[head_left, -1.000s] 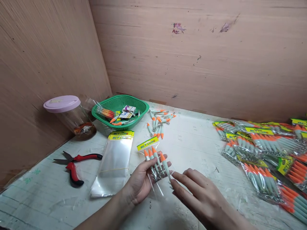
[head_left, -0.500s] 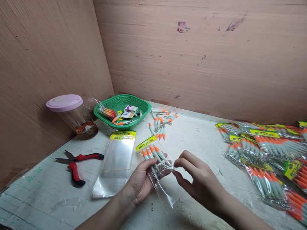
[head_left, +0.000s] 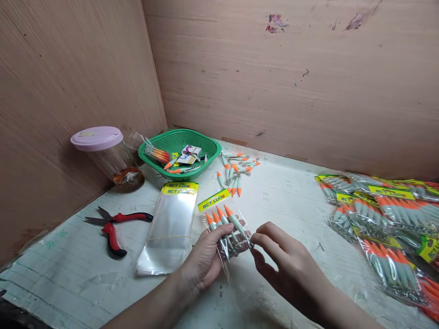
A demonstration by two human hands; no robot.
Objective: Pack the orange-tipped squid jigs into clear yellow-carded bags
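Note:
My left hand (head_left: pixel 206 258) holds a clear plastic bag with a yellow "BCT LURE" header (head_left: pixel 214 200), thumb on top and fingers beneath. Several fishing lures (head_left: pixel 236 222), pale green with orange tips, lie side by side in it, tips toward the header. At the bag's right side, the thumb and forefinger of my right hand (head_left: pixel 288 258) pinch the hook end of the rightmost lure; the fingertips partly hide it. Just beyond the bag lies a loose pile of similar lures (head_left: pixel 234 171). Left of my left hand rests a stack of flat bags (head_left: pixel 173 224).
Red-and-black pliers (head_left: pixel 113 228) lie open at left. Behind them stand a jar with a pink lid (head_left: pixel 98 138) and a green basket (head_left: pixel 214 148) holding lures and a small box. Filled lure packs (head_left: pixel 387 260) are heaped at right. Wooden panels (head_left: pixel 291 87) enclose the back and left.
The camera view has shifted slightly, moving the scene rightward and up. The bag's loose lower film hangs differently. Both hands keep nearly the same hold.

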